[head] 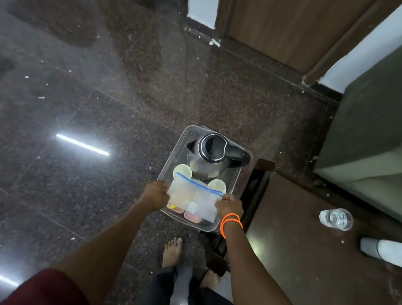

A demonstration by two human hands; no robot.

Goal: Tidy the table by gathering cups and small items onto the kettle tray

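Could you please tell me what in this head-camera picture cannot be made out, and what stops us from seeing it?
- Contents of the zip bag: head view, frosted plastic blurs them.
- Tray near edges: both hands, left hand and right hand, cover them.
- Two cups: partly behind the bag; insides unclear.
- White object on the table: too blurred to identify.
- Right foot: partly hidden by the table's frame.

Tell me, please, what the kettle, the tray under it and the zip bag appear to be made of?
Kettle: apparently brushed stainless steel, grey and softly reflective, with a black, probably plastic, lid and handle.
Tray: clear plastic, see-through, its walls patterned with small perforations or dimples.
Zip bag: thin, frosted translucent plastic film with a blue zip strip; coloured items show blurrily through it.
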